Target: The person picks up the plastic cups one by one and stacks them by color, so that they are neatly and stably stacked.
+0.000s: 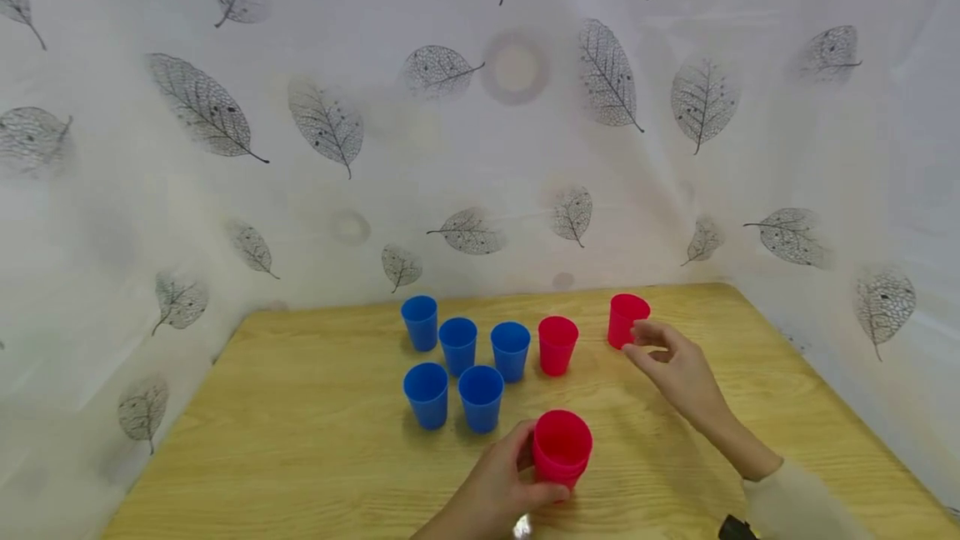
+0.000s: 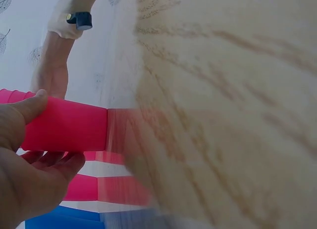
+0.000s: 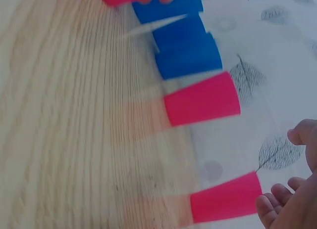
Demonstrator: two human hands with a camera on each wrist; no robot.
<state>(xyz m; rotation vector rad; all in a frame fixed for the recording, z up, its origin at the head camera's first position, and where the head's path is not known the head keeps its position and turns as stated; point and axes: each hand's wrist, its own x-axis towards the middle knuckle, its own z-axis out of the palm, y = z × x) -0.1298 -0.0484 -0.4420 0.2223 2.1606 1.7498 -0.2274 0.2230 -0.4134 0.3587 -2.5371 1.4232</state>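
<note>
My left hand (image 1: 495, 486) grips a stack of nested red cups (image 1: 561, 448) near the front of the table, fingers on one side and thumb on the other. In the left wrist view, rims show at one end of the stack (image 2: 69, 125). My right hand (image 1: 682, 373) is beside a single red cup (image 1: 624, 319) at the back right, its fingers loosely bent and apart. In the right wrist view its fingertips come up to the rim of that cup (image 3: 225, 199); whether they touch, I cannot tell. Another red cup (image 1: 557, 346) stands upright left of it.
Several blue cups stand upright left of the red ones, among them a back-left one (image 1: 420, 325) and a front one (image 1: 482, 400). The wood-grain table (image 1: 300, 423) reaches back to a pale curtain (image 1: 420, 190) printed with leaves.
</note>
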